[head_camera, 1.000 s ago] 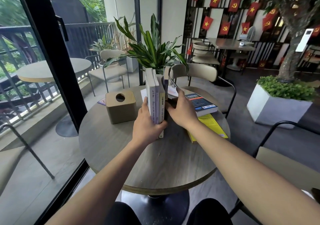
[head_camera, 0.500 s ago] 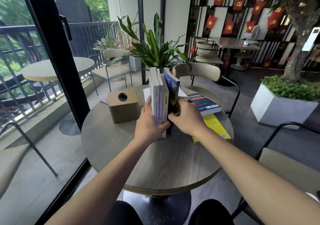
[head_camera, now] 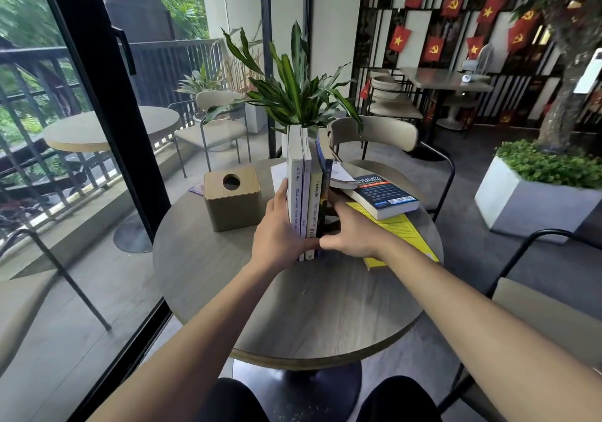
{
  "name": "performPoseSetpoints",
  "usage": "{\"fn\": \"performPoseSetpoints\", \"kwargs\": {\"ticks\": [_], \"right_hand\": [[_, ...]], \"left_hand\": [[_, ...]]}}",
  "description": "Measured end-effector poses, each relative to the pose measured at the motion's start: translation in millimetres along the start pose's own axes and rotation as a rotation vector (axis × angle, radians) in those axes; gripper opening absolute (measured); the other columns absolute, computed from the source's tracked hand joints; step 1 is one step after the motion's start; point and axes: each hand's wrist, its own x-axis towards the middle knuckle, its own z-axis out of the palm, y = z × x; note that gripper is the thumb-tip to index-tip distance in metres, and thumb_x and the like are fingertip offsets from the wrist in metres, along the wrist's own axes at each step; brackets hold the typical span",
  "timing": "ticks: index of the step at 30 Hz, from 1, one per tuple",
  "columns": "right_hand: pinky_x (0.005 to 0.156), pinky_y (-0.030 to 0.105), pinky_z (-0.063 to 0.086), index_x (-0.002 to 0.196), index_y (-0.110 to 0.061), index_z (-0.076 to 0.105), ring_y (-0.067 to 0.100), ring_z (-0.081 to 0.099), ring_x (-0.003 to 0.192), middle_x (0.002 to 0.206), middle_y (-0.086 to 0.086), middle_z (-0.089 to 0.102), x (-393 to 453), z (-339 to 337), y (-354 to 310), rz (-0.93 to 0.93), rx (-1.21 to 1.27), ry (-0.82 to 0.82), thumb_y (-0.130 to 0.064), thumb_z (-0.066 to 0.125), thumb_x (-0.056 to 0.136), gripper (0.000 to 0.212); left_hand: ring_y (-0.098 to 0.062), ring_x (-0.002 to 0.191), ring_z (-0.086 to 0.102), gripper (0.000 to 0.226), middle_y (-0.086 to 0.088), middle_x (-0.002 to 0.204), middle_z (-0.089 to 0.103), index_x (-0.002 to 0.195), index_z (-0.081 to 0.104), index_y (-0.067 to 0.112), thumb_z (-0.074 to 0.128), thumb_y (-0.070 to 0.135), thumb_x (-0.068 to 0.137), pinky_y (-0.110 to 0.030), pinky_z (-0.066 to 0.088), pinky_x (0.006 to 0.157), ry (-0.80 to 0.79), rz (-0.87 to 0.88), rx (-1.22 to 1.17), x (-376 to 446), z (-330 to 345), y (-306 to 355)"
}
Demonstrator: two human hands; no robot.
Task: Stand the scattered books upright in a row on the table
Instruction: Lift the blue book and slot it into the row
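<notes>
Books, four slim paperbacks, stand upright on round wood-grain table. Left hand and right hand clamp them flat-palmed. Square tissue box nearby.

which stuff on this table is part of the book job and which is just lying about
Part of the job:
- upright books, pressed between left hand and right hand
- dark blue book lying flat
- yellow book lying flat under it
- open booklet behind the row

Just lying about:
- tissue box
- white paper
- potted plant behind the table
</notes>
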Motion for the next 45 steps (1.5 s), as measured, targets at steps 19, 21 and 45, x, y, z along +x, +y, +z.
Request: {"fn": "performPoseSetpoints", "kwargs": {"ticks": [19, 21, 45], "right_hand": [[0.104, 0.035, 0.045, 0.15, -0.038, 0.009, 0.016, 0.049, 0.126, 0.138, -0.003, 0.051, 17, 18, 1, -0.096, -0.014, -0.05, -0.024, 0.064, 0.063, 0.104], [0.105, 0.037, 0.045, 0.151, -0.039, 0.007, 0.016, 0.047, 0.13, 0.142, -0.003, 0.048, 24, 23, 6, -0.083, 0.008, -0.052, -0.021, 0.061, 0.066, 0.102], [0.107, 0.059, 0.025, 0.151, -0.013, 0.018, 0.04, 0.03, 0.14, 0.153, 0.022, 0.03, 130, 13, 46, 0.047, -0.693, 0.497, -0.051, 0.032, 0.093, 0.071]], "left_hand": [[-0.02, 0.116, 0.059, 0.132, 0.003, 0.136, 0.055, 0.156, 0.03, 0.023, 0.065, 0.08, 0.042, -0.039, 0.053, 0.086, 0.164, -0.092, 0.13, -7, -6, -2], [-0.02, 0.113, 0.061, 0.128, 0.005, 0.133, 0.057, 0.155, 0.032, 0.024, 0.067, 0.077, 0.045, -0.038, 0.054, 0.084, 0.181, -0.103, 0.142, -7, -8, -3], [-0.021, 0.11, 0.064, 0.105, 0.001, 0.135, 0.061, 0.155, 0.035, 0.018, 0.074, 0.057, 0.066, -0.037, 0.056, 0.08, 0.364, -0.111, 0.151, -8, 17, -6]]}}
